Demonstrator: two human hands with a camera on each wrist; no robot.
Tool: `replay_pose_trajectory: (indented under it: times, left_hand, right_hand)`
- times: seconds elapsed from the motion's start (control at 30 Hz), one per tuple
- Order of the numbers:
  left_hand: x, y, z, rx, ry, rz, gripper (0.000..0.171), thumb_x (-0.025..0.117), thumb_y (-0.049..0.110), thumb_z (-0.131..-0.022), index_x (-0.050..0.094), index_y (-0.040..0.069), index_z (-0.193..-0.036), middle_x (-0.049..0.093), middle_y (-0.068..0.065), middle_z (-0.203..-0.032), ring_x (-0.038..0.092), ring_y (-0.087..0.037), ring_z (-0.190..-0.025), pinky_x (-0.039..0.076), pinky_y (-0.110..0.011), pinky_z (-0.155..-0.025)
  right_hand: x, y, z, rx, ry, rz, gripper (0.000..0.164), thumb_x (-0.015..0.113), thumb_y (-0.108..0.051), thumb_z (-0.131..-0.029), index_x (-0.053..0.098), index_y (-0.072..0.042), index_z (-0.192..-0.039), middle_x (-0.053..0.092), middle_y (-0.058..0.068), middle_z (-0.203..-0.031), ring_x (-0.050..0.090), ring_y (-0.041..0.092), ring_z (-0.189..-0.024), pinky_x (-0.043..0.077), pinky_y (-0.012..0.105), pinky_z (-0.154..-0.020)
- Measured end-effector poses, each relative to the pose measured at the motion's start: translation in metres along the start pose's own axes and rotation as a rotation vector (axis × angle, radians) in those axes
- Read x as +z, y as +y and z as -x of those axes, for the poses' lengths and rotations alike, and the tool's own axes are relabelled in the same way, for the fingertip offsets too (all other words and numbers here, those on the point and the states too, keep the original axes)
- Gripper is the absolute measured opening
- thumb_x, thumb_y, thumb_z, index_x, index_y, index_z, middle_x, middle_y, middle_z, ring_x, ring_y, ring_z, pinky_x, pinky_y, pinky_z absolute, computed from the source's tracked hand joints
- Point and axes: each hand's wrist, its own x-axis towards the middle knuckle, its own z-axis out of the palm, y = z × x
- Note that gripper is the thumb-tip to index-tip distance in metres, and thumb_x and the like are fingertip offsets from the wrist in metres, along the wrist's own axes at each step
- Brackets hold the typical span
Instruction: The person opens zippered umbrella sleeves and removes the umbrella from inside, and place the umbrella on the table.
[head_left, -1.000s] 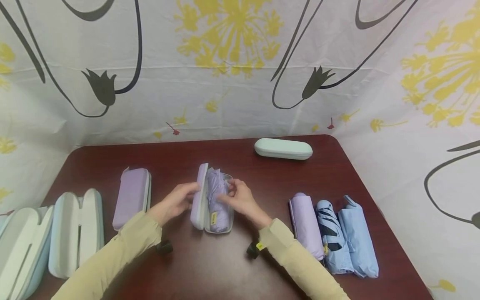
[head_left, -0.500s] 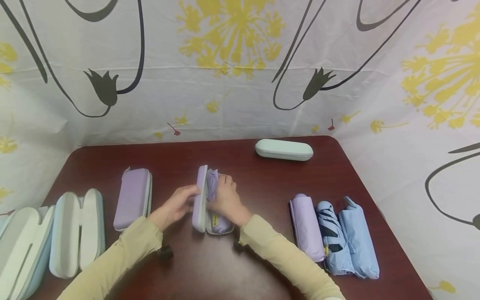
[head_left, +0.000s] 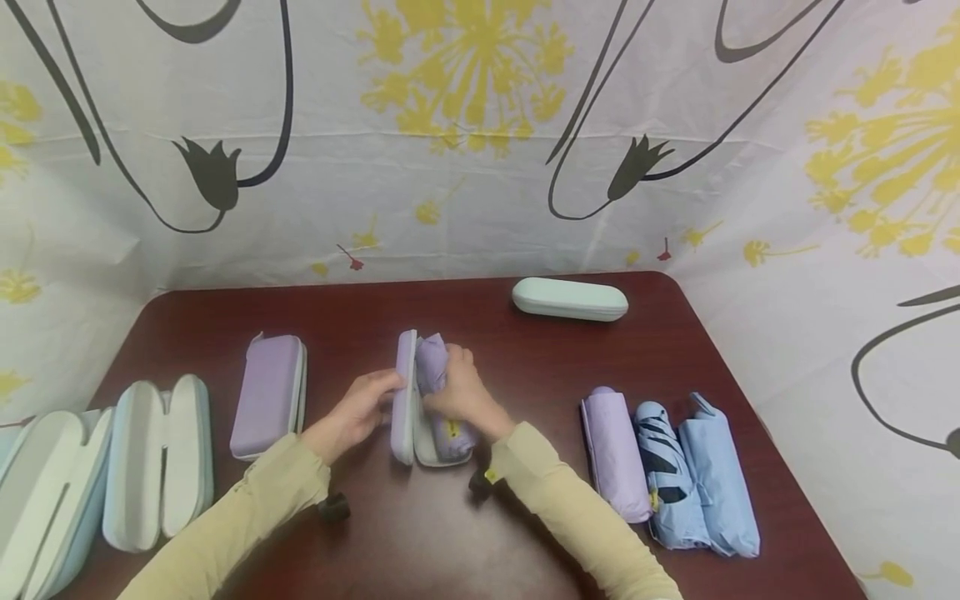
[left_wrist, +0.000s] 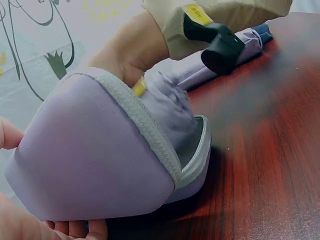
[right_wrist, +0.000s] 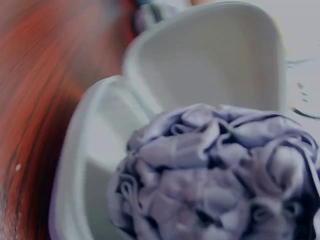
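Note:
A lilac zip case with a pale grey lining stands open at the middle of the table. My left hand holds its raised lid from the left, with fingertips under the lid's edge in the left wrist view. A folded lilac umbrella with a yellow tag is in my right hand, which grips it from above and the right. The umbrella sits tilted and partly raised out of the case's lower half. In the right wrist view its gathered fabric end rises beside the pale lining.
At the right lie a lilac umbrella, a blue one with dark patches and a light blue one. A mint case lies at the back. Leftward are a closed lilac case and open light blue cases.
My right hand has closed round the umbrella and raised it, tilting it to the right within the case. The lid has swung slightly more upright, with my left hand still on it.

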Motion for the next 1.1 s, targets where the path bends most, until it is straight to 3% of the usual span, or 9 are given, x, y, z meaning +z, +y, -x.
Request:
replay_pose_trajectory:
  times: [0.23,0.37,0.47,0.57,0.67,0.8,0.93,1.1]
  left_hand:
    - [-0.004,0.002,0.01,0.004,0.063,-0.062,0.066,0.054,0.009,-0.081,0.028,-0.013,-0.138,0.058,-0.014,-0.105,0.057,-0.014,-0.086,0.048,-0.033,-0.076]
    - [-0.013,0.005,0.02,0.007,0.09,-0.111,0.067,0.054,0.009,-0.081,0.027,-0.013,-0.138,0.058,-0.012,-0.103,0.056,-0.013,-0.084,0.046,-0.033,-0.077]
    - [-0.021,0.009,0.025,0.022,0.108,-0.144,0.068,0.054,0.009,-0.081,0.025,-0.013,-0.139,0.056,-0.013,-0.106,0.054,-0.013,-0.087,0.045,-0.035,-0.08]
    - [-0.03,0.011,0.029,0.03,0.129,-0.198,0.067,0.054,0.01,-0.083,0.025,-0.013,-0.139,0.052,-0.023,-0.118,0.054,-0.016,-0.091,0.044,-0.037,-0.083]
    - [-0.037,0.014,0.031,0.029,0.157,-0.28,0.07,0.054,0.011,-0.084,0.021,-0.013,-0.14,0.041,-0.031,-0.132,0.053,-0.025,-0.102,0.043,-0.041,-0.089]
    - [-0.043,0.02,0.032,0.037,0.237,-0.404,0.077,0.057,0.012,-0.083,0.014,-0.013,-0.142,0.034,-0.035,-0.137,0.043,-0.038,-0.118,0.038,-0.049,-0.096]
    - [-0.048,0.024,0.029,0.057,0.314,-0.508,0.08,0.06,0.011,-0.08,0.014,-0.013,-0.141,0.035,-0.035,-0.135,0.042,-0.043,-0.119,0.039,-0.051,-0.096]
    - [-0.052,0.027,0.026,0.098,0.381,-0.636,0.082,0.064,0.013,-0.077,0.018,-0.016,-0.139,0.037,-0.036,-0.132,0.044,-0.043,-0.116,0.04,-0.05,-0.095]
  right_hand:
    - [-0.025,0.006,0.021,-0.022,0.07,-0.155,0.082,0.075,-0.01,-0.062,0.035,0.007,-0.132,0.046,0.022,-0.12,0.05,0.03,-0.102,0.044,0.042,-0.09]
    - [-0.04,0.017,0.044,-0.035,0.098,-0.151,0.083,0.074,-0.008,-0.06,0.035,0.007,-0.132,0.048,0.022,-0.119,0.051,0.03,-0.1,0.044,0.043,-0.088]
    - [-0.05,0.03,0.061,-0.048,0.121,-0.101,0.084,0.072,-0.007,-0.061,0.032,0.009,-0.133,0.046,0.025,-0.122,0.05,0.033,-0.105,0.042,0.046,-0.091]
    - [-0.058,0.046,0.075,-0.061,0.144,-0.037,0.087,0.071,-0.005,-0.061,0.029,0.005,-0.136,0.042,0.027,-0.126,0.048,0.035,-0.108,0.041,0.047,-0.092]
    - [-0.066,0.059,0.087,-0.036,0.151,0.028,0.091,0.072,-0.002,-0.062,0.025,-0.006,-0.141,0.041,0.025,-0.123,0.049,0.033,-0.099,0.045,0.045,-0.083]
    - [-0.073,0.07,0.097,0.021,0.166,0.114,0.094,0.075,0.0,-0.064,0.024,-0.016,-0.142,0.042,0.024,-0.117,0.047,0.032,-0.088,0.046,0.043,-0.07]
    - [-0.074,0.08,0.098,0.026,0.213,0.194,0.094,0.076,0.001,-0.062,0.027,-0.014,-0.141,0.042,0.029,-0.114,0.047,0.04,-0.09,0.046,0.049,-0.07]
    - [-0.075,0.089,0.099,0.04,0.232,0.218,0.09,0.077,0.002,-0.062,0.029,-0.01,-0.138,0.039,0.03,-0.115,0.044,0.043,-0.096,0.045,0.052,-0.075]
